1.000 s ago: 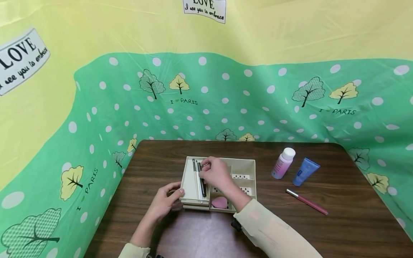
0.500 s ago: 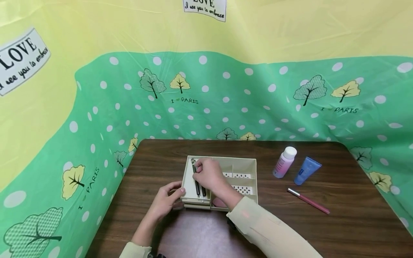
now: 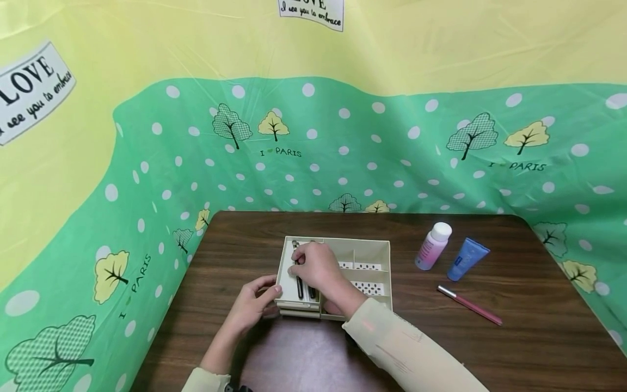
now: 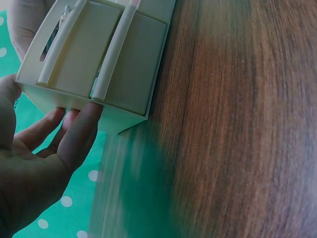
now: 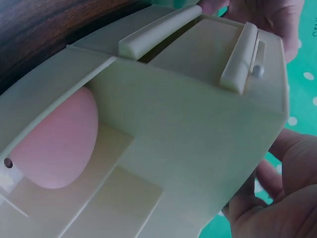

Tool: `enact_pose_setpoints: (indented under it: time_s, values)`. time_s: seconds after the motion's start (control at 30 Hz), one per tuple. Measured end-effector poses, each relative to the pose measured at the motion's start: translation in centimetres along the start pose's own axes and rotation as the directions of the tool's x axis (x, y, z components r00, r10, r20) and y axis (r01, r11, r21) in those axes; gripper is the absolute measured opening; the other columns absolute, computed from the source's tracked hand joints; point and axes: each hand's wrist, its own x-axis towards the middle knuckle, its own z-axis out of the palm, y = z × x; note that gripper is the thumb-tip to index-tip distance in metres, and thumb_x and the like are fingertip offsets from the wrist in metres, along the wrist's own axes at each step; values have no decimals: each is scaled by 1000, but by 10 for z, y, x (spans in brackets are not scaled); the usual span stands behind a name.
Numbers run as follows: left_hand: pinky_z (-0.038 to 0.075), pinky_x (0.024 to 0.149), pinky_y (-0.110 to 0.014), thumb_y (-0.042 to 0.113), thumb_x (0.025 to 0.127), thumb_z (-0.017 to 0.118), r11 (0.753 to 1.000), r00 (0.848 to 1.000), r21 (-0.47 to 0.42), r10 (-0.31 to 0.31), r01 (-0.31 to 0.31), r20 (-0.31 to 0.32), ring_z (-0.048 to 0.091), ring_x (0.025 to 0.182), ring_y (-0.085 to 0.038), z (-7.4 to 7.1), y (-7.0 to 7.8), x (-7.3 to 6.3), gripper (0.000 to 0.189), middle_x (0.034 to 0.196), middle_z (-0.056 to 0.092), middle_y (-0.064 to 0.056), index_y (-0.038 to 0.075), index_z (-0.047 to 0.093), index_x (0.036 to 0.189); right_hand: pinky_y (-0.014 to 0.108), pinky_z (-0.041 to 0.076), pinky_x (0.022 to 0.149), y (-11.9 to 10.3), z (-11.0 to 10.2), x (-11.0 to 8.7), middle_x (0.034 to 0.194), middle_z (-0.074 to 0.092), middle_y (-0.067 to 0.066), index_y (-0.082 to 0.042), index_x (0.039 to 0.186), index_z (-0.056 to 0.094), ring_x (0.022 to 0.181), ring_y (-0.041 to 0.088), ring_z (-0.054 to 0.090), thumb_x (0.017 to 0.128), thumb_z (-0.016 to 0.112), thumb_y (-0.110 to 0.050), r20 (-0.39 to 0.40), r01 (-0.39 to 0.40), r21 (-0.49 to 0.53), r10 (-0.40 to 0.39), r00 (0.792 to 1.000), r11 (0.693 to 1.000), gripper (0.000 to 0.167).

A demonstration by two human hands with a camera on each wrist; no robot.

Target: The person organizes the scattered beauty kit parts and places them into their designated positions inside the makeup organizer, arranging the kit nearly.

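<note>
In the head view, a cream cosmetics organizer (image 3: pixel 376 251) stands on the table, with stacked drawers (image 3: pixel 300 313) at its left front. My left hand (image 3: pixel 252 302) holds its left side, thumb at the upper edge and fingertips against the wall. Over the top tray (image 3: pixel 285 280), my right hand (image 3: pixel 317 267) pinches a black-handled makeup brush (image 3: pixel 300 287) between thumb and fingers. A second dark handle (image 3: pixel 312 293) lies just right of it, its upper part hidden by the hand. In the right wrist view, a pink makeup sponge (image 5: pixel 57 144) sits in a front compartment.
To the right of the organizer stands a pink-and-white bottle (image 3: pixel 433 246), with a blue tube (image 3: pixel 467 259) beside it. Nearer the front lies a slim red stick with a silver end (image 3: pixel 470 305). Patterned green and yellow cloth (image 3: pixel 323 136) hangs around the table's back and sides.
My right hand has shifted slightly left across the top tray, and a black brush handle now lies further left. The right forearm covers more of the pink sponge. My left hand stays in place.
</note>
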Motion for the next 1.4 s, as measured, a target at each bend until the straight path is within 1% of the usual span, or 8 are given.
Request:
enact_pose_setpoints:
  time_s: [0.23, 0.37, 0.57, 0.77, 0.87, 1.07, 1.23, 1.4]
  values:
    - [65, 81, -42, 18, 100, 67, 1000, 1000, -1, 2, -2, -1, 67, 97, -19, 0, 0, 0, 43, 128, 59, -23, -4, 60, 136, 29, 53, 71, -2, -1, -1, 84, 72, -7, -17, 109, 81, 77, 10, 60, 82, 87, -22, 79, 22, -15, -21, 997, 1000, 28]
    - [65, 80, -42, 18, 100, 68, 1000, 1000, 1, -5, 5, -10, 67, 97, -18, 0, -2, 0, 42, 127, 60, -22, -3, 61, 135, 31, 54, 76, -3, 1, -3, 90, 70, -4, -15, 111, 79, 83, 12, 61, 81, 87, -22, 85, 13, -18, -11, 996, 1000, 32]
    - [65, 80, -42, 18, 100, 68, 1000, 1000, 4, -6, 6, -11, 67, 96, -18, 1, -1, 1, 42, 126, 60, -22, -3, 61, 135, 33, 55, 81, -1, -1, -4, 95, 69, -3, -15, 108, 77, 88, 14, 63, 81, 88, -25, 75, 14, -10, -13, 997, 1000, 31]
    - [65, 80, -42, 18, 100, 68, 1000, 1000, 1, 1, -1, -10, 68, 95, -19, 1, -2, 1, 43, 123, 62, -21, -4, 60, 135, 31, 56, 80, 3, -4, -8, 97, 70, -1, -14, 107, 77, 86, 13, 62, 80, 88, -23, 62, 41, 51, -44, 997, 998, 30]
    - [64, 81, -43, 18, 99, 68, 1000, 1000, 0, 3, -3, -11, 68, 96, -19, 1, -1, 0, 43, 122, 63, -20, -4, 61, 135, 30, 55, 77, 6, -8, -11, 96, 70, 2, -12, 107, 76, 81, 12, 61, 81, 88, -20, 57, 67, 87, -73, 996, 994, 30]
    - [64, 82, -43, 18, 100, 68, 1000, 1000, -4, 7, -7, -8, 69, 97, -20, 2, -1, -1, 43, 124, 63, -21, -4, 60, 136, 27, 55, 72, 11, -14, -18, 93, 71, 4, -8, 108, 75, 77, 9, 60, 80, 88, -16, 46, 85, 164, -94, 994, 983, 31]
    - [64, 81, -43, 18, 100, 68, 1000, 1000, 0, 0, 0, -15, 69, 97, -20, 2, 0, -1, 42, 124, 64, -20, -3, 61, 135, 26, 56, 72, 14, -21, -24, 94, 73, 5, -8, 110, 75, 80, 11, 62, 80, 88, -14, 39, 78, 201, -87, 995, 976, 33]
    - [65, 81, -43, 19, 100, 68, 1000, 1000, -2, 0, 0, -14, 70, 94, -20, 2, 0, -1, 43, 119, 66, -19, -4, 60, 136, 28, 57, 74, 20, -31, -30, 103, 74, 6, -7, 111, 75, 86, 15, 65, 80, 87, -14, 29, 64, 229, -73, 997, 971, 33]
